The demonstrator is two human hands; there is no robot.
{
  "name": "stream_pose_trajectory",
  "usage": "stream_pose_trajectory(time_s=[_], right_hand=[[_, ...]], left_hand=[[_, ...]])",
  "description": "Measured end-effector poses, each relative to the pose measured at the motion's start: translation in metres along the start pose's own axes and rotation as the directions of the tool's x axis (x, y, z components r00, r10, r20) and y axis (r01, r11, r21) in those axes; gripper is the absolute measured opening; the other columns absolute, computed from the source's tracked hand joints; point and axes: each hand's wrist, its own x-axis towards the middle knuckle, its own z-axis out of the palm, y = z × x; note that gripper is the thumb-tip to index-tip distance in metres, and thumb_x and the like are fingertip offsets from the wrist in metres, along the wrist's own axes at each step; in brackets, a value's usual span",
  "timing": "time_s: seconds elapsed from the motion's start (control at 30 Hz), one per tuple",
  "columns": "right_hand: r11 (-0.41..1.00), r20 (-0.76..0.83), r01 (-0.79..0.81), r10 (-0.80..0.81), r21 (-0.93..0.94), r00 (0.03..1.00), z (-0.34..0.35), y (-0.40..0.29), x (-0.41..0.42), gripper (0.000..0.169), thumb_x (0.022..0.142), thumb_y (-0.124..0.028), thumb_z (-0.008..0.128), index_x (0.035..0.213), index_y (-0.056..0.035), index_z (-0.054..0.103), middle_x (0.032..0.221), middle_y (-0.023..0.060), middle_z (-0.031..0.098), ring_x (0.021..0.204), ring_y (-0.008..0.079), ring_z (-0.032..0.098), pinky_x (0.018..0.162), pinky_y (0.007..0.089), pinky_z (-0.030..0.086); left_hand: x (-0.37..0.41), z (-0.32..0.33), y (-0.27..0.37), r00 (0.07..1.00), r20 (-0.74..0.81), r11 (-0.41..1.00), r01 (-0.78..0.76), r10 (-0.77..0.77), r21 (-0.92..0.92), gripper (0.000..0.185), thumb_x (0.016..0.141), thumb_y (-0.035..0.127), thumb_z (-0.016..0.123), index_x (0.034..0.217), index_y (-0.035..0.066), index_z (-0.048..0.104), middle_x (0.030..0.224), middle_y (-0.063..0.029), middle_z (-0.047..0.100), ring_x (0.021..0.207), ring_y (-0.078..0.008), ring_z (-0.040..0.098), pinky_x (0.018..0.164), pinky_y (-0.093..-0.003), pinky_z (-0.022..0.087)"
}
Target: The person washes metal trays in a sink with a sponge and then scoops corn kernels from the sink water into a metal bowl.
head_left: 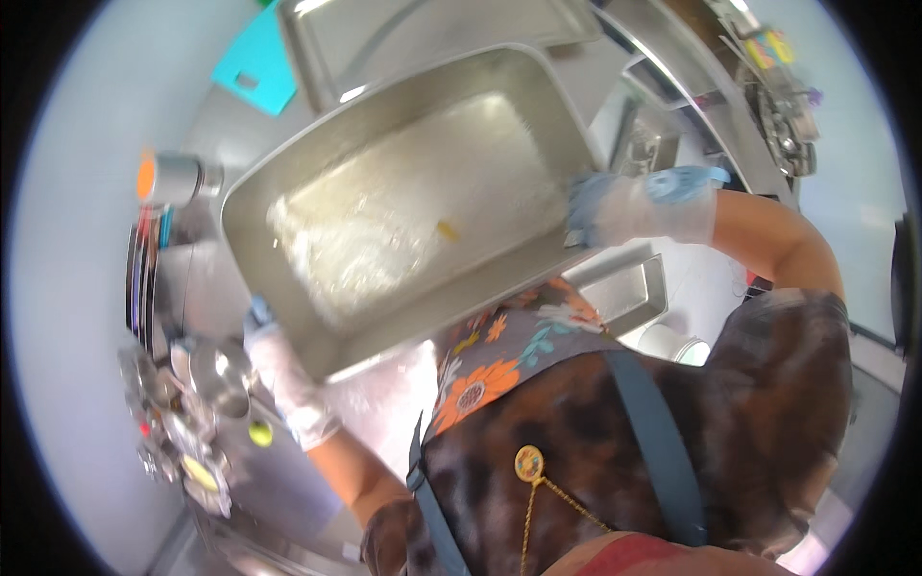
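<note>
A large, deep stainless steel pan (288,331) hangs in front of my body, held tilted between my two hands. Shallow clear liquid (360,252) pools and ripples mostly toward its left side. One small yellowish piece (448,230) lies in the pan near the middle. My left hand (266,327), in a blue glove with a clear plastic layer over it, grips the left rim near the lower corner. Gloved the same way, my right hand (592,209) holds the opposite end; its fingers are blurred and partly hidden.
Beyond the pan are a shallow metal tray (461,36) and a turquoise cutting board (263,65). An orange-ended canister (169,178) and a steel bowl (220,378) are at left. A smaller metal pan (627,291) and a white bucket (670,344) are low at right.
</note>
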Motion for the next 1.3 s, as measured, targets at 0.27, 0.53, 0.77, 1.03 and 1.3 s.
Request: stream_pose_trajectory(time_s=[0.27,0.53,0.77,1.03,1.3], right_hand=[[0.754,-0.025,-0.195,0.230,-0.628,0.973,-0.008,0.050,0.110,0.019,0.069,-0.027,0.065,0.082,-0.0148,0.068,0.093,0.0004,0.063,0.098,0.0241,0.055,0.093,0.0402,0.034],[0.770,-0.046,-0.364,0.401,-0.524,0.915,0.001,0.051,0.196,0.025,0.068,-0.026,0.069,0.088,-0.0118,0.069,0.098,0.0055,0.065,0.090,0.0283,0.060,0.081,0.0405,0.044],[0.978,-0.573,-0.043,0.156,0.205,0.805,-0.052,0.001,0.164,0.020,0.074,-0.019,0.065,0.091,-0.0081,0.067,0.095,0.0100,0.063,0.087,0.0291,0.061,0.076,0.0372,0.048],[0.806,-0.790,0.094,0.537,0.584,0.296,-0.024,0.004,0.093,0.014,0.076,-0.013,0.061,0.089,-0.0100,0.065,0.090,0.0136,0.064,0.083,0.0334,0.061,0.074,0.0385,0.049],[0.947,-0.839,0.209,0.099,0.246,0.536,-0.012,0.012,0.017,0.010,0.070,-0.013,0.064,0.080,-0.0100,0.062,0.074,0.0129,0.062,0.077,0.0305,0.062,0.076,0.0421,0.048]], left_hand=[[0.022,0.005,-0.055,0.983,0.178,0.981,0.080,-0.048,-0.175,0.047,0.092,0.043,0.054,0.085,-0.002,0.062,0.066,-0.0094,0.059,0.057,-0.0169,0.044,0.056,-0.0329,0.042],[0.038,-0.010,-0.067,0.995,0.104,0.991,0.000,0.014,-0.131,0.048,0.092,0.046,0.051,0.086,0.000,0.064,0.067,-0.0101,0.062,0.058,-0.0192,0.049,0.056,-0.0333,0.043],[0.041,-0.041,-0.069,0.986,0.147,0.995,0.090,-0.084,-0.038,0.053,0.090,0.051,0.051,0.091,-0.001,0.062,0.070,-0.0125,0.061,0.058,-0.0220,0.046,0.058,-0.0360,0.043],[0.037,-0.005,-0.067,0.981,0.166,0.984,0.076,-0.103,0.161,0.049,0.091,0.048,0.051,0.103,0.001,0.060,0.087,-0.0166,0.065,0.071,-0.0292,0.058,0.068,-0.0393,0.047],[-0.102,-0.023,0.034,0.980,-0.013,0.980,0.196,-0.196,-0.014,0.046,0.091,0.033,0.055,0.120,-0.003,0.050,0.109,-0.0169,0.057,0.091,-0.0269,0.055,0.079,-0.0383,0.045]])
